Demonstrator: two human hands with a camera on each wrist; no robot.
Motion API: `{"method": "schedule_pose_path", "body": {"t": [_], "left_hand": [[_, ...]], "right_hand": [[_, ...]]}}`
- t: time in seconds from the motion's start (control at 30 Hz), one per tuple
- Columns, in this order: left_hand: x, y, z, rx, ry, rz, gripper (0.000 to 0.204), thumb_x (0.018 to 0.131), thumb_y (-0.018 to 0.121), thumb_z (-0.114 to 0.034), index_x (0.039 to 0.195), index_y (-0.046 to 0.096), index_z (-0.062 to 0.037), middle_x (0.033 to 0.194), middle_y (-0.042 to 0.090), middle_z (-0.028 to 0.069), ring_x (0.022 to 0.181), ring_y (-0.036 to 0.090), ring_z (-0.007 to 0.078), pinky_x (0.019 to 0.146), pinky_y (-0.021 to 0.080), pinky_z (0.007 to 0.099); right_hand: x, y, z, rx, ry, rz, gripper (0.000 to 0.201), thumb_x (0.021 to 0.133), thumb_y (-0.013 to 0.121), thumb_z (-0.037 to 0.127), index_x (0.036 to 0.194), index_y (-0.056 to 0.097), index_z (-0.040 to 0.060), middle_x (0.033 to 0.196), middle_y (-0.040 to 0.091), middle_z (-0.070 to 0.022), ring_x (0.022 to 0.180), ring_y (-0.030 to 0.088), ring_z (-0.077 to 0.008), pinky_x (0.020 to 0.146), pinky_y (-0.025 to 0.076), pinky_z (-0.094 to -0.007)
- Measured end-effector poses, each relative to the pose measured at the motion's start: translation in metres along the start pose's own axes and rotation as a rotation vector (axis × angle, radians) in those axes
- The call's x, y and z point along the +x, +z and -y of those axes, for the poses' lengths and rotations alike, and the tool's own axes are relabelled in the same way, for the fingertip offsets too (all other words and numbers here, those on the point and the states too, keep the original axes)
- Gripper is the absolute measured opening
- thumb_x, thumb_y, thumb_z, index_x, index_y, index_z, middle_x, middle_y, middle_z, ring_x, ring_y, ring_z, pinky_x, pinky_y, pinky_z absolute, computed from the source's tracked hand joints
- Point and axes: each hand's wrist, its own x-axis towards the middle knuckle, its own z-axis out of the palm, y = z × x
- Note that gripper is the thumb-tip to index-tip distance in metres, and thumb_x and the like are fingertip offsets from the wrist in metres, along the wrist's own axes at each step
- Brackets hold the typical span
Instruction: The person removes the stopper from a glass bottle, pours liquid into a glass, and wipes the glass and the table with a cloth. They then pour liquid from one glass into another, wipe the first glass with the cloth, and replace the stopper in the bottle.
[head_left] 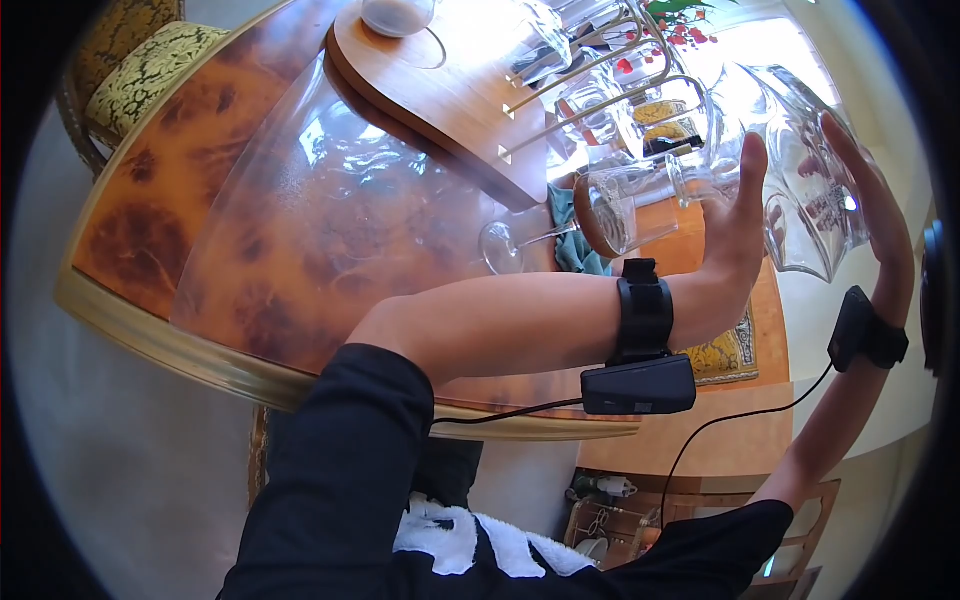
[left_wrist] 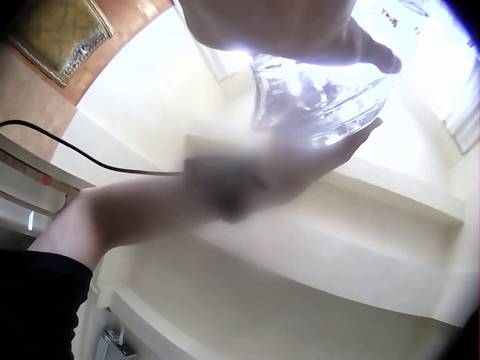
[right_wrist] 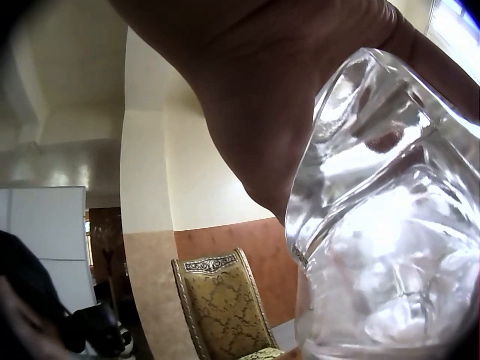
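Observation:
A large clear glass vessel [head_left: 800, 200] with wavy, faceted walls is between my two hands. Its narrow, flanged end is nearest the table. Along one side lies my left hand [head_left: 735, 225], with the thumb straight and the other fingers mostly hidden. My right hand [head_left: 885, 215] lies along the opposite side, its visible fingers long and straight. The left wrist view shows both hands flanking the shiny vessel [left_wrist: 322, 101]. Up close in the right wrist view, the hand [right_wrist: 262, 112] lies right at the thick, rippled glass. Beside the narrow end stands a clear cylinder glass [head_left: 628, 210] with a brown round base.
A wooden rack [head_left: 430, 110] with bent metal rods holds several glasses. A wine glass [head_left: 500, 248] and a teal cloth [head_left: 572, 240] are near my left forearm. The glossy table [head_left: 130, 230] carries a clear plastic sheet. Patterned chairs [right_wrist: 221, 307] stand around.

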Motion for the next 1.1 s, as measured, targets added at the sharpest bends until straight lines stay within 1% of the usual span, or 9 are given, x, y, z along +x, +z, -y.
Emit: {"method": "schedule_pose_path", "body": {"t": [0.07,0.17,0.23,0.27,0.4,0.5,0.73,0.83,1.1], "left_hand": [[0.0,0.001,-0.001,0.121,-0.025,-0.062,0.133,0.068,0.028,-0.1,0.156,0.015,-0.0002,0.158,0.022,0.0249,0.149,0.019,0.0369,0.12,0.018,0.0377],[0.002,0.004,-0.002,0.301,-0.063,-0.157,0.133,0.068,0.026,-0.1,0.156,0.016,-0.0017,0.158,0.022,0.0251,0.149,0.02,0.0379,0.12,0.02,0.0397],[0.006,0.007,-0.002,0.421,-0.088,-0.219,0.132,0.068,0.025,-0.1,0.156,0.016,-0.0026,0.159,0.022,0.0252,0.149,0.02,0.0385,0.119,0.021,0.041],[0.019,0.014,0.028,0.42,-0.087,-0.219,0.132,0.068,0.025,-0.1,0.156,0.016,-0.0026,0.159,0.022,0.0252,0.149,0.02,0.0385,0.119,0.021,0.041],[0.12,0.062,0.137,0.728,0.065,-0.855,0.132,0.066,0.022,-0.101,0.157,0.016,-0.0057,0.16,0.021,0.0237,0.149,0.02,0.0388,0.119,0.022,0.0425],[0.115,0.057,0.141,0.668,0.072,-0.878,0.132,0.066,0.024,-0.101,0.157,0.016,-0.006,0.16,0.021,0.0231,0.148,0.021,0.0382,0.119,0.024,0.0419],[0.031,0.009,0.039,-0.27,-0.135,0.123,0.131,0.068,0.039,-0.097,0.156,0.014,-0.0032,0.158,0.024,0.0212,0.146,0.03,0.0333,0.116,0.032,0.0354],[-0.004,0.003,0.002,-0.268,-0.079,-0.011,0.133,0.069,0.044,-0.095,0.156,0.009,-0.0012,0.156,0.028,0.0197,0.144,0.034,0.0307,0.114,0.036,0.0318],[0.001,0.006,0.006,-0.229,-0.072,-0.088,0.132,0.068,0.039,-0.097,0.156,0.016,-0.0024,0.157,0.029,0.0183,0.145,0.031,0.0319,0.118,0.028,0.0345]], "right_hand": [[-0.005,0.007,0.011,0.004,-0.034,-0.007,0.075,0.095,0.052,0.058,0.15,0.04,0.0082,0.149,0.045,-0.0141,0.139,0.043,-0.0228,0.116,0.03,-0.0363],[-0.002,0.006,0.012,-0.009,0.007,0.035,0.076,0.095,0.051,0.058,0.152,0.038,0.0103,0.157,0.036,-0.0127,0.147,0.031,-0.0231,0.12,0.022,-0.0372],[-0.001,0.005,0.01,-0.028,-0.003,0.034,0.076,0.095,0.051,0.059,0.152,0.038,0.0106,0.156,0.036,-0.0129,0.146,0.032,-0.0233,0.12,0.022,-0.0375],[-0.001,0.005,0.009,-0.045,-0.011,0.032,0.076,0.094,0.05,0.06,0.152,0.038,0.011,0.156,0.037,-0.013,0.146,0.033,-0.0236,0.12,0.022,-0.0379],[-0.002,0.009,0.01,-0.06,0.002,0.016,0.086,0.089,0.051,0.068,0.152,0.037,0.0111,0.155,0.039,-0.0116,0.144,0.035,-0.0236,0.12,0.023,-0.0367],[-0.003,0.011,0.008,-0.065,0.03,0.02,0.085,0.089,0.051,0.069,0.152,0.038,0.012,0.155,0.039,-0.012,0.145,0.035,-0.0237,0.12,0.023,-0.0368],[-0.004,0.016,0.017,-0.015,-0.022,0.078,0.08,0.093,0.051,0.063,0.152,0.038,0.0112,0.156,0.038,-0.0118,0.144,0.035,-0.0232,0.12,0.023,-0.0366],[0.002,0.011,0.004,0.011,-0.05,0.111,0.077,0.094,0.053,0.06,0.151,0.039,0.0103,0.155,0.039,-0.011,0.143,0.038,-0.0218,0.119,0.024,-0.0351],[0.007,0.016,0.012,-0.058,-0.04,0.15,0.074,0.096,0.044,0.06,0.153,0.037,0.0133,0.157,0.036,-0.0094,0.147,0.03,-0.0231,0.122,0.021,-0.0385]]}}
